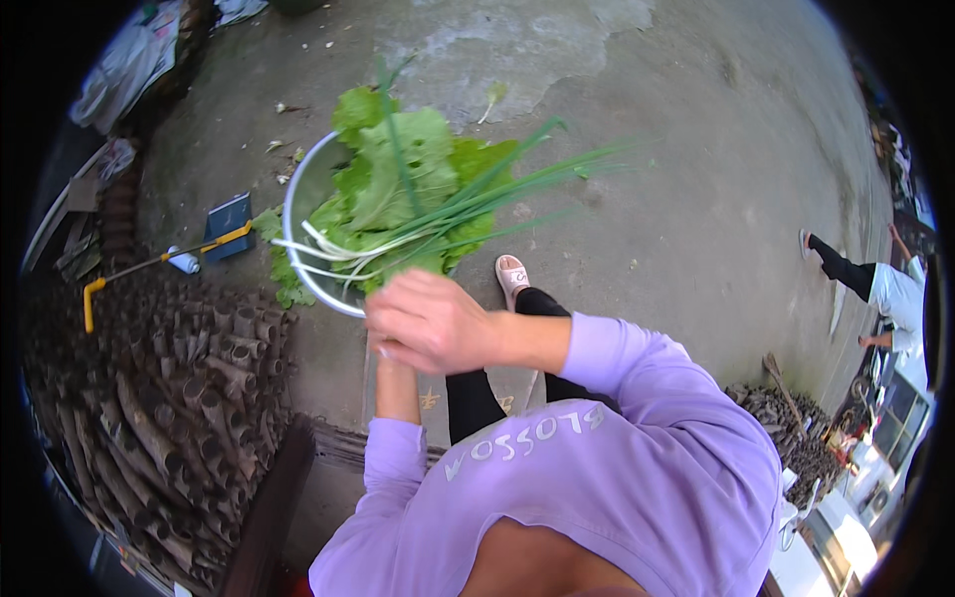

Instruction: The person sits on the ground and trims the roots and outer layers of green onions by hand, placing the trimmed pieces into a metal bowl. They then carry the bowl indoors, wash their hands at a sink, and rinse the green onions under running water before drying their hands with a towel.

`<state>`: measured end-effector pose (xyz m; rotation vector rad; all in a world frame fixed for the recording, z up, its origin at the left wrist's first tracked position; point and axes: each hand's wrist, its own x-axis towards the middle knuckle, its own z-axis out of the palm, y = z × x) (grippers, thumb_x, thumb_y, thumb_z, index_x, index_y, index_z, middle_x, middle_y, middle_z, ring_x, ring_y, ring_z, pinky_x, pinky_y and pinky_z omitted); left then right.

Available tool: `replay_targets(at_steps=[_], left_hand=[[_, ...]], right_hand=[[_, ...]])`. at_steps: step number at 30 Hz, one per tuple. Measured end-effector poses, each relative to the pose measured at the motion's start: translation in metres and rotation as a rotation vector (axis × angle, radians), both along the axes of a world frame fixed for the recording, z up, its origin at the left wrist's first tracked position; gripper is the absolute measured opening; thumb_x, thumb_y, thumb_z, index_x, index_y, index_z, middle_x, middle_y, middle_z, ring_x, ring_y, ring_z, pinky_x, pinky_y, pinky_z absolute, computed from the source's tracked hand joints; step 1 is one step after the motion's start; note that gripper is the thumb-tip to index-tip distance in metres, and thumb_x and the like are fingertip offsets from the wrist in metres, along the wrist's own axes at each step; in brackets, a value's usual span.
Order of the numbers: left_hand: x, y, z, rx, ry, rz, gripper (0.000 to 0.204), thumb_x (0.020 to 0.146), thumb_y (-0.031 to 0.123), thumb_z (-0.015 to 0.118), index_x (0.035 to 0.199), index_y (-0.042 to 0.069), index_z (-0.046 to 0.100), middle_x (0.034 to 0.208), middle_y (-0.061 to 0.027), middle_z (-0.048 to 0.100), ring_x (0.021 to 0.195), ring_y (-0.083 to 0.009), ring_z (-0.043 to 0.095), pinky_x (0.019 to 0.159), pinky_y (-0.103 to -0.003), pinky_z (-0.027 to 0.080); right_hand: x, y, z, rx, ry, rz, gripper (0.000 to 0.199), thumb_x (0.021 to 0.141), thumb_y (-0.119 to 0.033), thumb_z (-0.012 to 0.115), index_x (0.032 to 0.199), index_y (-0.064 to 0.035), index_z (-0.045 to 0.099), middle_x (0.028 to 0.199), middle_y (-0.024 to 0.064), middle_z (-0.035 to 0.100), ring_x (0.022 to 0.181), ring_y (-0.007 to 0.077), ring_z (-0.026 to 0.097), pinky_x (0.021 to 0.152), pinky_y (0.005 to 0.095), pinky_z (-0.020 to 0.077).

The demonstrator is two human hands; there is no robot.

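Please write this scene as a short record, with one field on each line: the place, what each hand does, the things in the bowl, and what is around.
place: outdoors, on a grey concrete ground
right hand: at the near rim of the metal bowl, crossing over the left hand; its grip is not clear
left hand: mostly hidden under the right hand
in the bowl: leafy greens with green onions lying across them
nearby: blue dustpan, stacked dark roof tiles, another person walking at the right
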<state>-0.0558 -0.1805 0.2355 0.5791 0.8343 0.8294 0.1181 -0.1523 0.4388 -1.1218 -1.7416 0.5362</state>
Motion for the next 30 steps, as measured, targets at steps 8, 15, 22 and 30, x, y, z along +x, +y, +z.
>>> replay_targets(at_steps=[8, 15, 22, 30], left_hand=[[-0.017, 0.016, -0.091, -0.477, 0.093, 0.354, 0.041, 0.095, 0.029, 0.044, 0.124, 0.001, 0.050, 0.121, -0.0126, 0.056, 0.108, -0.0282, 0.056, 0.095, -0.044, 0.045], [0.037, 0.014, -0.195, -0.410, -0.002, 0.312, 0.046, 0.093, 0.036, 0.047, 0.128, 0.005, 0.049, 0.121, -0.0145, 0.057, 0.106, -0.0334, 0.056, 0.088, -0.048, 0.049], [0.105, -0.020, -0.259, -0.429, 0.118, 0.361, 0.044, 0.093, 0.027, 0.049, 0.131, 0.004, 0.045, 0.124, -0.0172, 0.055, 0.104, -0.0325, 0.057, 0.086, -0.045, 0.050], [0.120, -0.021, -0.243, -0.504, 0.099, 0.398, 0.046, 0.095, 0.035, 0.044, 0.128, 0.003, 0.048, 0.123, -0.0160, 0.056, 0.108, -0.0304, 0.057, 0.092, -0.044, 0.048]], right_hand=[[0.222, -0.131, -0.285, -0.850, -0.495, -0.427, 0.017, 0.081, -0.017, 0.060, 0.093, -0.0056, 0.063, 0.124, 0.0205, 0.050, 0.104, 0.0361, 0.055, 0.087, 0.0425, 0.0476], [0.417, -0.127, -0.506, -1.159, -1.104, -0.391, 0.021, 0.079, -0.019, 0.059, 0.095, -0.0118, 0.070, 0.150, 0.0173, 0.026, 0.126, 0.0331, 0.040, 0.098, 0.0483, 0.0391], [0.466, -0.126, -0.624, -1.139, -1.085, -0.371, 0.027, 0.085, -0.014, 0.048, 0.105, -0.0024, 0.062, 0.147, 0.0167, 0.030, 0.124, 0.0354, 0.043, 0.100, 0.0507, 0.0373], [0.411, -0.139, -0.580, -0.848, -0.596, -0.489, 0.022, 0.081, -0.014, 0.060, 0.095, 0.0021, 0.058, 0.113, 0.0206, 0.054, 0.092, 0.0390, 0.055, 0.077, 0.0440, 0.0482]])
